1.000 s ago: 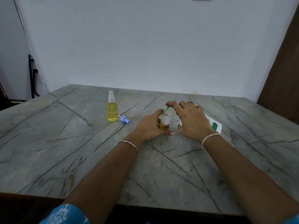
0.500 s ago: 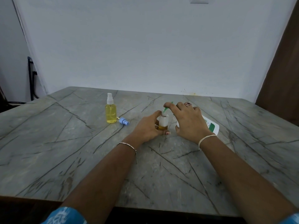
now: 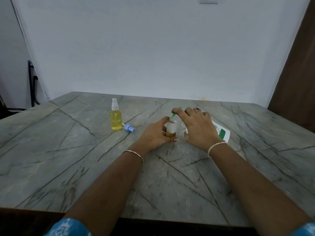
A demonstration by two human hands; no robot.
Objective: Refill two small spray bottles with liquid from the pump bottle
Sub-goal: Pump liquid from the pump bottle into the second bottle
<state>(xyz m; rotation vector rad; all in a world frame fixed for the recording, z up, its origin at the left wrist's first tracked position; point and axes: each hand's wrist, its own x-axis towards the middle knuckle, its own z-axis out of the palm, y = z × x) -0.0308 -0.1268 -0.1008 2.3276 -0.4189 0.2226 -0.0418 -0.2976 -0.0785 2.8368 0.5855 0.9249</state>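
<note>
Mid-tabletop (image 3: 170, 176): left hand (image 3: 153, 136) wraps the small bottle (image 3: 171, 128), which stands upright and uncapped with only a little amber liquid inside. Right hand (image 3: 198, 129) curls over the pump bottle (image 3: 221, 132), index finger on the green spout (image 3: 174, 115). The spout tip sits at the bottle mouth, feeding from the right. Next press needs that alignment kept. The full spray bottle (image 3: 116, 119) stands well left.

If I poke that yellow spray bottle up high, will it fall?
Probably. The yellow spray bottle stands tall on a narrow base, so a high poke would likely tip it. It looks nearly full, so fairly heavy for its size. Being round, it might then roll.
</note>
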